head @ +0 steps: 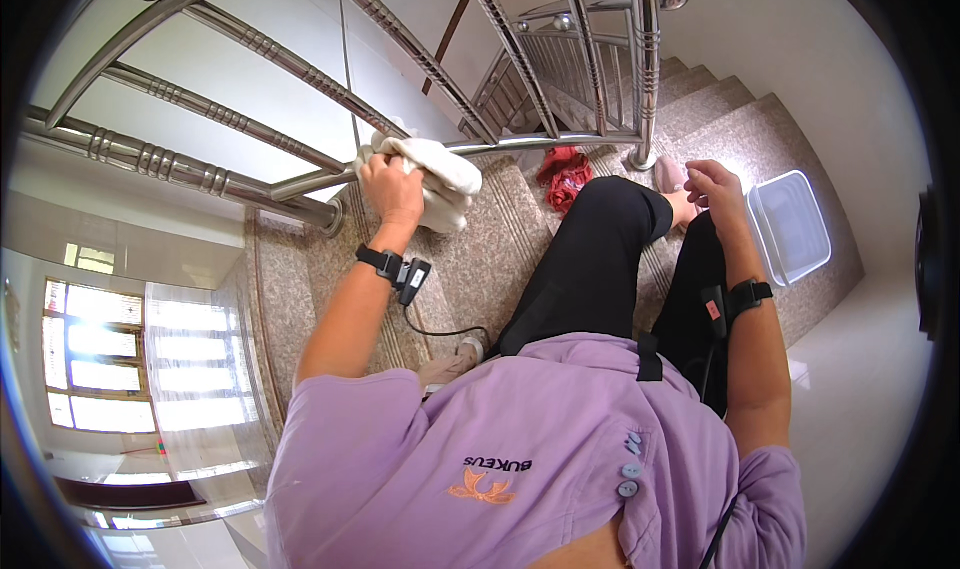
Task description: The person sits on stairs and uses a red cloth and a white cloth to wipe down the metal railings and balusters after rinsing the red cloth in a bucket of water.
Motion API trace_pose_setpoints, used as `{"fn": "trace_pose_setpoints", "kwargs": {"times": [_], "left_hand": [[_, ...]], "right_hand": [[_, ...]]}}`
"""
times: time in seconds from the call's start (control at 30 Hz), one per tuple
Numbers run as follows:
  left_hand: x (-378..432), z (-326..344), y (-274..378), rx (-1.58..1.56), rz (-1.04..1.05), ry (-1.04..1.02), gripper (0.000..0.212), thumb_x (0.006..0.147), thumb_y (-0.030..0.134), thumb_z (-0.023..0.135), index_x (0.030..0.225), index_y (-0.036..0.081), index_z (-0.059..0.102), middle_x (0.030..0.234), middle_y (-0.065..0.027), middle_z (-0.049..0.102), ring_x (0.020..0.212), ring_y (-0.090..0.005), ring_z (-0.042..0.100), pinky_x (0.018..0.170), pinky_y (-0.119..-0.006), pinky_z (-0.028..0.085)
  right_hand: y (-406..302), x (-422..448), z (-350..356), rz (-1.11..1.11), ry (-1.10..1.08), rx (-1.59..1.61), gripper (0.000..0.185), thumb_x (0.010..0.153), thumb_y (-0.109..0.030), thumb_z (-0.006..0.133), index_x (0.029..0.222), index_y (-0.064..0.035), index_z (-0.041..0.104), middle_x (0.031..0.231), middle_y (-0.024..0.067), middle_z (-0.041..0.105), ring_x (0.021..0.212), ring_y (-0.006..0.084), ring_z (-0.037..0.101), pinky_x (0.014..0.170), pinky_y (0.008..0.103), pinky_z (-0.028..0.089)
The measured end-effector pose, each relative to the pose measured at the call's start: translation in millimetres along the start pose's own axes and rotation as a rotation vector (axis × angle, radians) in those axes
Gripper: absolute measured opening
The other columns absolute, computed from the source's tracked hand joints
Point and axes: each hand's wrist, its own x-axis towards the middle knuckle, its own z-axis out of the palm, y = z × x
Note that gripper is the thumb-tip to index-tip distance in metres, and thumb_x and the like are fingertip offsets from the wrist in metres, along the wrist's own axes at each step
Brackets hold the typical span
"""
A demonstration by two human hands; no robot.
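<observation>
My left hand (391, 188) grips a folded white cloth (442, 175) against the lower rail (517, 143) of a stainless-steel stair railing. The cloth hides part of that rail and the foot of a baluster (300, 70). Over my right knee, my right hand (714, 191) hangs with loosely curled fingers and nothing visible in it. Just right of that hand, a clear plastic container (791, 227) sits on a stair tread. A crumpled red cloth (564, 179) lies on a step beyond my left knee.
Speckled stone stairs (480, 269) with grooved edges curve around me. A thick steel post (646, 66) rises ahead, near a white wall (810, 51) on the right. A window (97, 351) and a sheer curtain (199, 344) are at the lower left. A black cable (442, 333) trails from my left wrist.
</observation>
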Motion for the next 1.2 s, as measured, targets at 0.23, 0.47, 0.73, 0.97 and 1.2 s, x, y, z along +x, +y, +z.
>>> {"fn": "trace_pose_setpoints", "kwargs": {"times": [0.23,0.47,0.73,0.97,1.2], "left_hand": [[6,30,40,0.032,-0.007,-0.127,0.032,0.075,0.024,0.067,0.091,-0.003,0.062,0.11,-0.0164,0.056,0.106,-0.03,0.046,0.093,-0.044,0.036],[-22,57,26,0.034,0.429,-0.178,0.023,0.076,0.013,0.057,0.094,-0.001,0.061,0.105,-0.0154,0.058,0.104,-0.0292,0.049,0.092,-0.043,0.036],[52,93,54,-0.067,0.221,-0.747,0.064,0.06,0.05,0.076,0.094,-0.003,0.068,0.111,-0.0192,0.062,0.113,-0.0337,0.05,0.095,-0.043,0.041],[74,107,60,0.008,0.191,-0.906,0.051,0.065,0.052,0.068,0.096,0.011,0.072,0.097,-0.0097,0.07,0.088,-0.0279,0.066,0.077,-0.038,0.05],[23,121,54,-0.027,0.31,-0.062,0.014,0.073,0.014,0.055,0.072,0.006,0.066,0.081,-0.0138,0.066,0.083,-0.0295,0.061,0.08,-0.039,0.045]], "right_hand": [[-1,-3,-1,-0.032,0.023,0.074,0.02,0.089,-0.014,0.06,0.104,-0.0017,0.064,0.074,0.0032,0.063,0.06,0.0066,0.055,0.053,0.019,0.041],[-10,-10,-2,0.03,0.072,0.029,0.02,0.09,-0.014,0.06,0.106,-0.003,0.064,0.076,0.0024,0.064,0.061,0.006,0.055,0.054,0.0186,0.042],[-4,-4,13,0.075,0.008,-0.077,0.02,0.089,-0.013,0.06,0.106,-0.0018,0.064,0.074,0.0022,0.061,0.06,0.0064,0.054,0.054,0.0192,0.042],[2,8,14,0.062,0.054,-0.034,0.016,0.087,-0.012,0.062,0.099,-0.001,0.065,0.07,0.0022,0.06,0.056,0.0072,0.053,0.05,0.0199,0.041],[8,13,13,0.006,0.055,0.006,0.016,0.086,-0.012,0.063,0.097,-0.0008,0.065,0.068,0.0036,0.061,0.051,0.0074,0.053,0.046,0.0199,0.039]]}}
